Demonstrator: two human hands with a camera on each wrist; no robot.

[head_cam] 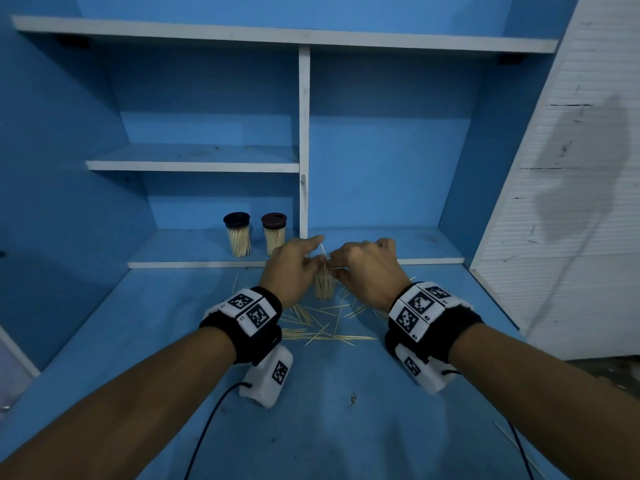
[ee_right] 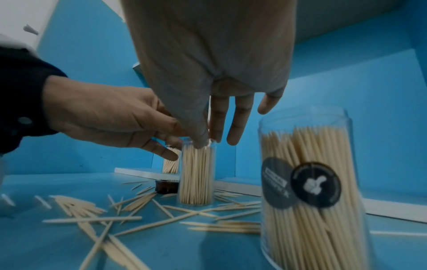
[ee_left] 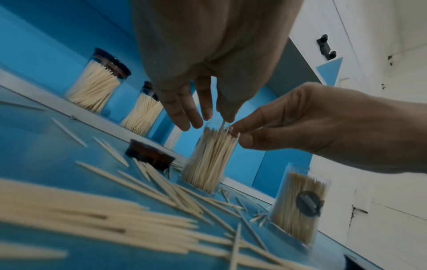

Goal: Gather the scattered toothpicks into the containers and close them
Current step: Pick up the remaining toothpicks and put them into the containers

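A clear open container point(head_cam: 324, 289) packed with toothpicks stands on the blue surface, and both hands meet over its mouth. My right hand point(head_cam: 336, 268) pinches toothpicks at the rim with thumb and forefinger point(ee_left: 233, 127), the other fingers point(ee_right: 235, 131) hanging straight. The nearly straight fingers of my left hand point(head_cam: 318, 261) touch the rim and side on the left point(ee_left: 198, 122). One toothpick sticks up between the hands. Loose toothpicks point(head_cam: 322, 332) lie scattered in front. A second open, labelled container point(ee_right: 307, 191) stands to the right, hidden behind my right wrist in the head view.
A loose dark lid point(ee_left: 150, 157) lies just left of the container. Two lidded containers point(head_cam: 238, 237) point(head_cam: 273, 235) stand on the low shelf ledge point(head_cam: 381, 261) behind. A white divider point(head_cam: 303, 150) rises at the back, and a white panel point(head_cam: 571, 202) bounds the right side.
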